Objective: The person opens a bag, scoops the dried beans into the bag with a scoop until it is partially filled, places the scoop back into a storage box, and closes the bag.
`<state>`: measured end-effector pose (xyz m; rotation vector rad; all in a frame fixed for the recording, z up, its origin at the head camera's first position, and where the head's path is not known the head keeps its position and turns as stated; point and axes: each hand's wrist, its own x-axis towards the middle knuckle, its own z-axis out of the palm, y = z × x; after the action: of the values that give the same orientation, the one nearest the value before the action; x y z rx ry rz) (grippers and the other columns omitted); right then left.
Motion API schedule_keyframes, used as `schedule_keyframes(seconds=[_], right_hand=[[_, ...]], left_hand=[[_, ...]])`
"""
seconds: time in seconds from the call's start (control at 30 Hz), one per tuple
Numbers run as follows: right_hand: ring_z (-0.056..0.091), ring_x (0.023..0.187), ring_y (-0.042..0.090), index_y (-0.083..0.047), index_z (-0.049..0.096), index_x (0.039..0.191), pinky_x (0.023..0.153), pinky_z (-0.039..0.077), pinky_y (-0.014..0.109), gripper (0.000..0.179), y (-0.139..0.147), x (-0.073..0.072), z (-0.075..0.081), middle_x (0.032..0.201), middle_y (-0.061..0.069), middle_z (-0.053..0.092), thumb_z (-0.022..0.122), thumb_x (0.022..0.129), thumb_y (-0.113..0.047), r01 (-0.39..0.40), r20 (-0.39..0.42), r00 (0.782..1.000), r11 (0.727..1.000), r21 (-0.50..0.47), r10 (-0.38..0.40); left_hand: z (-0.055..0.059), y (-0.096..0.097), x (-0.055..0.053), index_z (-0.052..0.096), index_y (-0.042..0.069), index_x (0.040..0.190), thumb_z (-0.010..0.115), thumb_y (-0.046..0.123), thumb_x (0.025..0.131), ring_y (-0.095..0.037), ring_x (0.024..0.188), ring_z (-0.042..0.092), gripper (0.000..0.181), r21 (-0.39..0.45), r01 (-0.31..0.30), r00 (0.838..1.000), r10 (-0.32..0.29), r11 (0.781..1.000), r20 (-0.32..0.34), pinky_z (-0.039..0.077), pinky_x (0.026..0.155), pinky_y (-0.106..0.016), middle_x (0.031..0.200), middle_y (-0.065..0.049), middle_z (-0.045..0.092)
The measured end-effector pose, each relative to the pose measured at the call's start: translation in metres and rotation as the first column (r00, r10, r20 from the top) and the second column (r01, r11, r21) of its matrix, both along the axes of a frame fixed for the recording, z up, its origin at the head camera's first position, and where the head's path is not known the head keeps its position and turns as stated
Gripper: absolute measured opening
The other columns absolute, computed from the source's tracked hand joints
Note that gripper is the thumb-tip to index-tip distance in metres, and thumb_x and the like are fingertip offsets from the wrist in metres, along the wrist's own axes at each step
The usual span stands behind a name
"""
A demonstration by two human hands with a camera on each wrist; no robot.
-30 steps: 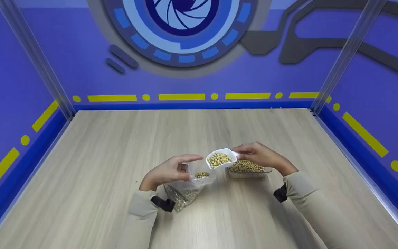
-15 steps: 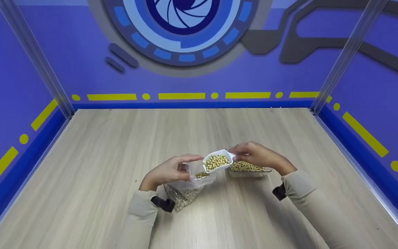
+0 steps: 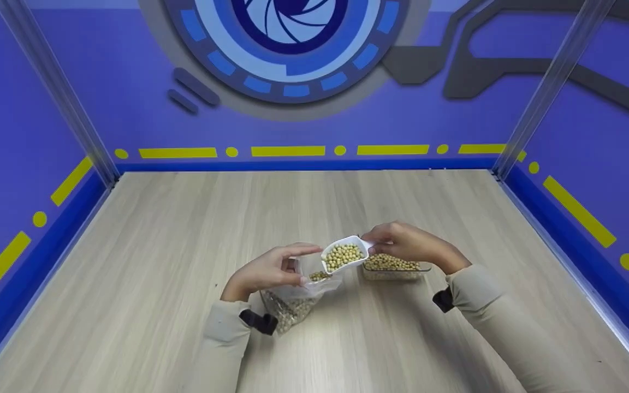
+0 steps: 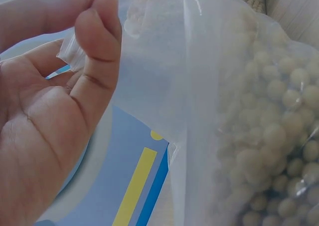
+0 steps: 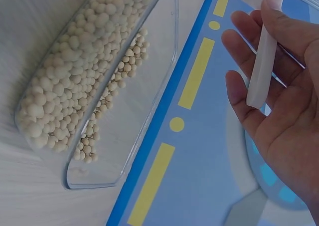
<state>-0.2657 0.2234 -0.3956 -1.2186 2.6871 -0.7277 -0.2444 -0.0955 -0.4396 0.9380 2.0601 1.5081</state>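
Observation:
My left hand (image 3: pixel 267 271) pinches the rim of a clear plastic bag (image 4: pixel 154 76), its mouth held up and spread. Soybeans (image 4: pixel 274 131) fill the lower part of the bag. Between my right hand's (image 3: pixel 410 243) thumb and fingers is the handle of a white scoop (image 3: pixel 354 243), heaped with pale soybeans (image 3: pixel 343 255). The scoop's front lip overlaps the bag's mouth in the head view, close to my left fingertips. In the right wrist view the scoop's handle (image 5: pixel 262 69) lies across my curled fingers, while most of its bowl is out of frame.
Beneath my right hand stands a clear rectangular container (image 3: pixel 393 275) holding more soybeans (image 5: pixel 79 81). A pale wood-grain table (image 3: pixel 183 218) carries everything, bounded by blue panel walls (image 3: pixel 292 131) at the back and sides.
Over the last second the scoop has shifted slightly left and down, its lip coming over the bag's mouth. Through the latest half second it hardly moves. The left hand and bag stay put.

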Motion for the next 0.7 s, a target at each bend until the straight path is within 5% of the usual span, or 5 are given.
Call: schedule_keyframes(seconds=[0.7], right_hand=[[0.068,0.094,0.023,-0.002,0.070,0.112,0.080,0.055,0.039,0.024,-0.0045,0.0033,0.0090,0.103,0.010,0.072,0.063,0.090,-0.004,-0.024,-0.055,0.998,0.998,0.053,0.027]], left_hand=[[-0.0004,0.0001,-0.0008,0.044,0.006,0.144,0.062,-0.005,0.080,-0.011,0.077,0.054,0.067,-0.010,0.004,1.000,-0.004,1.000,0.001,0.048,0.069,-0.018,0.149,-0.015,0.040]])
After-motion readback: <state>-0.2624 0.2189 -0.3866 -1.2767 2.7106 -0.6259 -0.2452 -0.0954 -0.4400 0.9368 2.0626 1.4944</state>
